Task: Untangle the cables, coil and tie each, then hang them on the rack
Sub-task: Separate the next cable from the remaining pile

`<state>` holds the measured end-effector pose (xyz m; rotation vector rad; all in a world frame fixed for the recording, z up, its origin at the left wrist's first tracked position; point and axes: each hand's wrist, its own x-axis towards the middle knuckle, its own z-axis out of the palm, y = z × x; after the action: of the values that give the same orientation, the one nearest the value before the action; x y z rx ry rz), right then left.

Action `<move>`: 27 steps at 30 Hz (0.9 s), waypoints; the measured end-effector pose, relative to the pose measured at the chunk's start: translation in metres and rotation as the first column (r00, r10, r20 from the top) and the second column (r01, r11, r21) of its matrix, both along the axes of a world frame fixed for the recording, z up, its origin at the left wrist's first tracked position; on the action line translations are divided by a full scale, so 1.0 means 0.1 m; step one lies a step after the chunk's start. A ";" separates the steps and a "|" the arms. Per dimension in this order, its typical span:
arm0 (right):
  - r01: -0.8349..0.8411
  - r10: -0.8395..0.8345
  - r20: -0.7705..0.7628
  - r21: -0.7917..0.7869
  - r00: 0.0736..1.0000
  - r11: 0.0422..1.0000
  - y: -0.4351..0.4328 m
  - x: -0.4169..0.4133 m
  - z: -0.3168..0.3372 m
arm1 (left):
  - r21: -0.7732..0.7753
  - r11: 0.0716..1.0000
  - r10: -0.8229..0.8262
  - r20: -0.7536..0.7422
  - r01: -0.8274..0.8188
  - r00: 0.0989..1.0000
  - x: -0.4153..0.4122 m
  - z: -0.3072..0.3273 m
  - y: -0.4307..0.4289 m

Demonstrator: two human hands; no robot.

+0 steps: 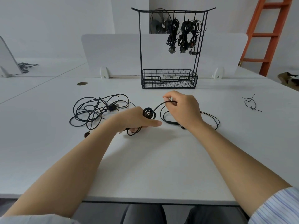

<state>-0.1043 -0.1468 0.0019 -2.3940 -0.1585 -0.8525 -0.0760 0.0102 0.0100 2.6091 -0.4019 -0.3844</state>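
Step in hand: coiling. My left hand (139, 118) grips the cable coil (149, 112) above the table (145, 167); my right hand (181, 107) pinches its free end. Next, I judge: wrap remaining slack, tie, hang on rack (171, 12).

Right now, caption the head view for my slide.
Left hand holds a cable coil, right hand pinches its loose strand, rack behind.

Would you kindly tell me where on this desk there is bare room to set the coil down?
Bare desk lies between the two forearms toward the near edge, in the strip before the rack's basket, and between the loose loops and the small tie at right. Crowded: the tangled cables beside the left hand.
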 end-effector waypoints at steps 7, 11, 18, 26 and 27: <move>0.043 -0.045 -0.112 -0.021 0.993 0.999 -0.05 0.03 -0.01 | -0.381 0.922 -0.112 -0.092 0.069 0.989 0.05 -0.02 0.02; 0.081 -0.088 -0.185 -0.041 0.979 0.996 -0.10 0.07 -0.04 | -0.655 0.754 -0.198 -0.154 0.050 0.968 0.04 0.02 0.07; 0.091 -0.115 -0.180 -0.134 0.977 0.987 -0.06 0.07 -0.06 | -0.835 0.541 -0.083 -0.170 -0.099 0.982 0.09 0.03 0.12; -0.111 0.037 -0.253 -0.287 0.967 0.952 0.14 -0.03 -0.07 | -0.944 0.257 0.192 -0.161 -0.208 0.968 0.21 -0.01 0.10; -0.145 0.051 -0.285 -0.317 0.957 0.937 0.17 -0.04 -0.08 | -0.950 0.192 0.165 -0.216 -0.247 0.962 0.20 0.01 0.11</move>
<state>-0.1080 -0.1297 -0.0058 -2.7660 -0.3351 -0.4680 -0.0555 0.0208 0.0108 1.2941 -0.1405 -0.0361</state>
